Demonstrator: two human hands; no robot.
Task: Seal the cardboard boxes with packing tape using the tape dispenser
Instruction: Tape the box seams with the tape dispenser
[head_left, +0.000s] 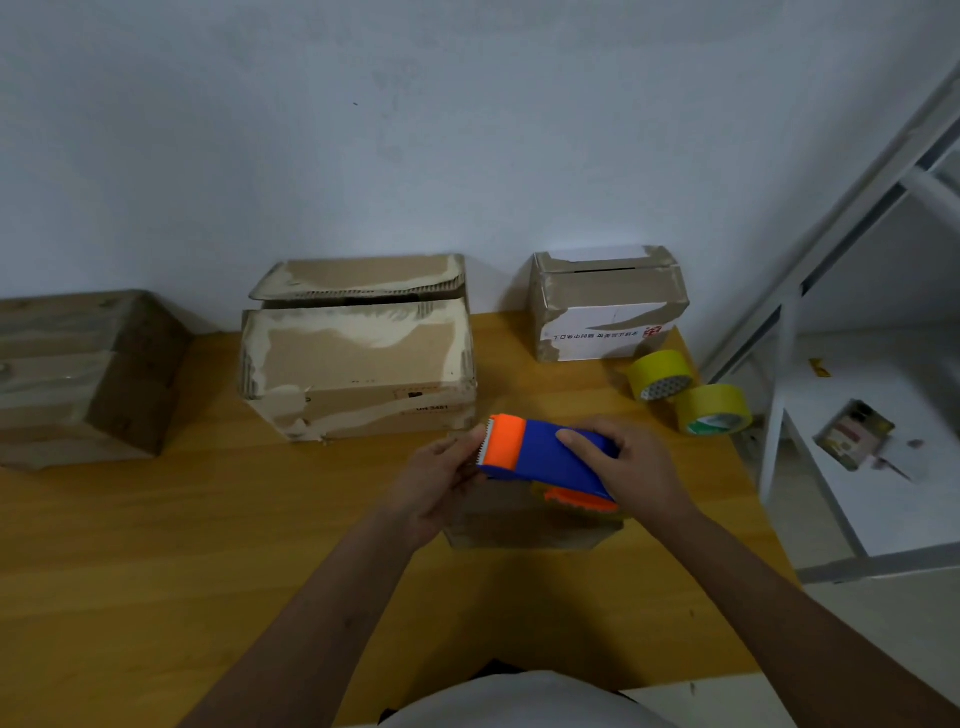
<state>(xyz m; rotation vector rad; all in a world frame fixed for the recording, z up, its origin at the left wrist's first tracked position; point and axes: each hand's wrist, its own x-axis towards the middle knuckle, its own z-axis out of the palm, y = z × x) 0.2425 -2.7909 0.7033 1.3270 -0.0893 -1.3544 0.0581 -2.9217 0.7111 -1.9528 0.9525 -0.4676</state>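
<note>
A blue and orange tape dispenser (540, 454) is held above a small cardboard box (519, 519) near the middle of the wooden table (208, 545). My right hand (634, 467) grips its blue body from the right. My left hand (441, 480) touches the toothed orange front end with its fingertips; a pinch on tape cannot be made out. A large cardboard box (358, 353) with its top flaps ajar stands behind. Against the wall at the back right sits a smaller box with a white label (605, 306), and a taped brown box (78, 379) stands at the far left.
Two rolls of yellow tape (660, 374) (714, 410) lie at the table's right edge. A white metal rack (852, 364) stands to the right, with a small packet (854, 434) on its shelf. The wall runs behind the boxes.
</note>
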